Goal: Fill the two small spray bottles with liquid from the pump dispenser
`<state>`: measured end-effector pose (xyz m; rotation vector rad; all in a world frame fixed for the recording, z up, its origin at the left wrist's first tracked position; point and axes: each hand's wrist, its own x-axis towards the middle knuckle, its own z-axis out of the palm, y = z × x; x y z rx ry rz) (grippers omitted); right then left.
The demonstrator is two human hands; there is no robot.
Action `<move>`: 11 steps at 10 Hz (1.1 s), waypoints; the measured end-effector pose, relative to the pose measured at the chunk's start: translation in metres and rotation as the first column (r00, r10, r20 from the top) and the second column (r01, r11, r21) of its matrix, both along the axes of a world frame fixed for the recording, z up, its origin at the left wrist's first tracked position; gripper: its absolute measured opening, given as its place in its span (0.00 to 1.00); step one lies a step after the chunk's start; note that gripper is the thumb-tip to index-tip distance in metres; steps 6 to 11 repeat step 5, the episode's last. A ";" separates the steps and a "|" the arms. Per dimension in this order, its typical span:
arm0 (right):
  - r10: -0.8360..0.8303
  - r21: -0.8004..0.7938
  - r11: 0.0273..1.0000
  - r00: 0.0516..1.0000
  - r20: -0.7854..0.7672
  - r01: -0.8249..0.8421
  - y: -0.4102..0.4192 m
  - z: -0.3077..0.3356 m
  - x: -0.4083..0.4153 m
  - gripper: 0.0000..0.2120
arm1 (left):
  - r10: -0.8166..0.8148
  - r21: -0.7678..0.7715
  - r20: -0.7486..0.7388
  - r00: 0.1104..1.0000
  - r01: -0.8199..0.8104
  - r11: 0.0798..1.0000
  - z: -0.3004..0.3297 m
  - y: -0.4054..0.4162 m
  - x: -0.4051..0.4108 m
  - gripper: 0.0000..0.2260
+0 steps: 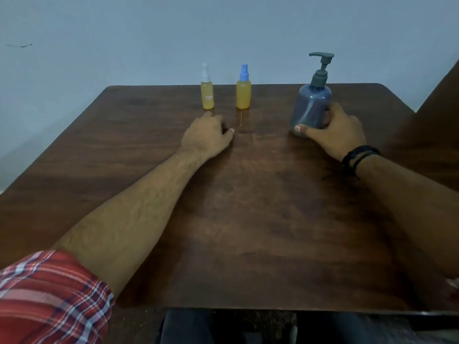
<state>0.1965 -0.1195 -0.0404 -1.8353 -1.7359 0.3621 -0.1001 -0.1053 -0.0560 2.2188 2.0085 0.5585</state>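
Two small spray bottles stand upright near the table's far edge, both showing yellow-orange liquid. One has a clear cap and a small label [207, 94]; the other wears a blue cap [243, 91]. A blue-grey pump dispenser [310, 105] stands to the right with its pump head screwed on. My right hand [340, 131] grips the dispenser's lower body, thumb across its base. My left hand [208, 135] rests on the table just in front of the two bottles, fingers curled under, holding nothing and apart from both bottles.
The dark wooden table [248, 219] meets a pale blue wall at its far side. A dark brown surface [437, 108] rises past the right edge. My legs show under the near edge.
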 end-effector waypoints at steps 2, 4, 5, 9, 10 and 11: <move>-0.004 -0.008 1.000 0.998 0.057 0.004 0.067 0.002 -0.008 0.43 | -0.064 -0.030 -0.037 0.997 0.063 0.998 0.000 0.028 0.023 0.20; -0.028 -0.070 0.997 0.993 0.119 0.037 0.103 0.009 -0.014 0.42 | -0.077 -0.049 -0.093 0.993 0.073 0.996 0.001 0.031 0.031 0.20; 0.000 -0.136 0.991 0.991 0.131 0.018 0.098 0.017 -0.014 0.43 | -0.077 -0.060 -0.087 0.993 0.072 0.996 0.012 0.024 0.033 0.21; 0.000 -0.136 0.991 0.991 0.131 0.018 0.098 0.017 -0.014 0.43 | -0.077 -0.060 -0.087 0.993 0.072 0.996 0.012 0.024 0.033 0.21; 0.000 -0.136 0.991 0.991 0.131 0.018 0.098 0.017 -0.014 0.43 | -0.077 -0.060 -0.087 0.993 0.072 0.996 0.012 0.024 0.033 0.21; 0.000 -0.136 0.991 0.991 0.131 0.018 0.098 0.017 -0.014 0.43 | -0.077 -0.060 -0.087 0.993 0.072 0.996 0.012 0.024 0.033 0.21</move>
